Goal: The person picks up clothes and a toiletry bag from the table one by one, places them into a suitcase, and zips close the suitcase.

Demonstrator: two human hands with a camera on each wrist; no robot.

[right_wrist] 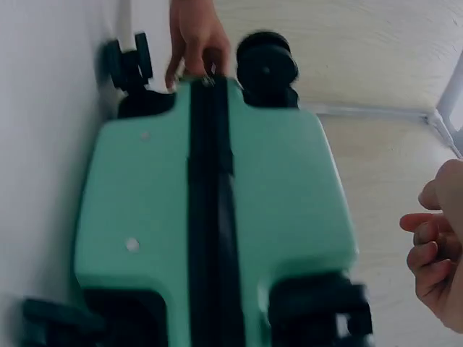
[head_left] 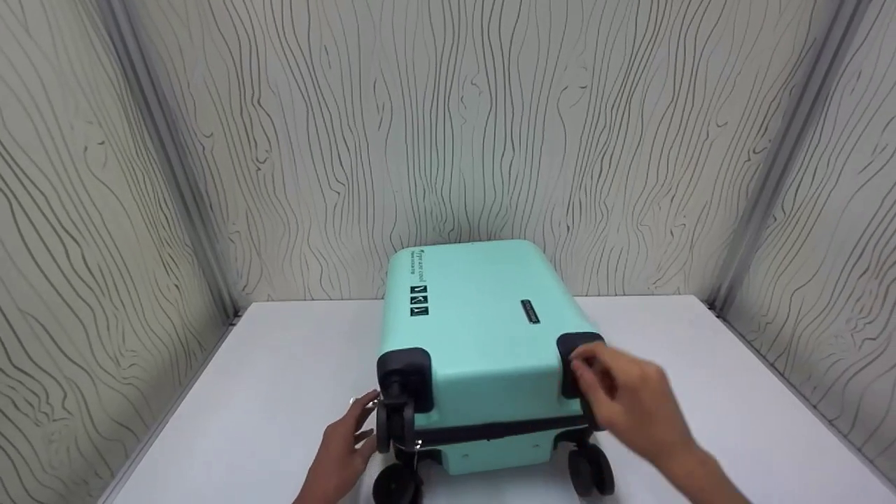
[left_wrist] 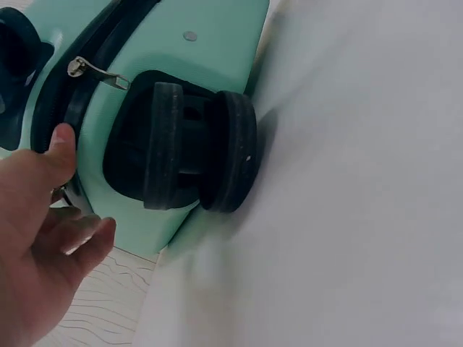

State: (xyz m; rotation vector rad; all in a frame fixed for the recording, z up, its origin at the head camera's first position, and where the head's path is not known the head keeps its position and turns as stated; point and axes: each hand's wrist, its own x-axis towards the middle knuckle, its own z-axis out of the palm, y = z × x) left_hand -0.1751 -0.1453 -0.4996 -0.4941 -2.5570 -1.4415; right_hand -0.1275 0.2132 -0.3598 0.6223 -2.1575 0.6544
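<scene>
A mint-green suitcase [head_left: 483,308] lies on its side, its black-wheeled end facing me. My left hand [head_left: 343,444] is at the left corner, beside the wheels. Its thumb [left_wrist: 63,144] rests along the black zipper band [left_wrist: 61,90], with the other fingers loosely bent below. Close to it, a metal zipper pull [left_wrist: 101,74] hangs from the band, and more metal shows by the fingers. My right hand [head_left: 633,399], slightly blurred, overlaps the right corner guard [head_left: 570,346] in the head view. From the right wrist, this hand [right_wrist: 438,246] appears apart from the suitcase, fingers loosely curled around nothing.
The suitcase stands on a white table [head_left: 294,364]. Behind it rises a wood-grain patterned wall [head_left: 455,140], with similar panels at both sides. Double black wheels [head_left: 591,469] stick out toward me at the suitcase's corners.
</scene>
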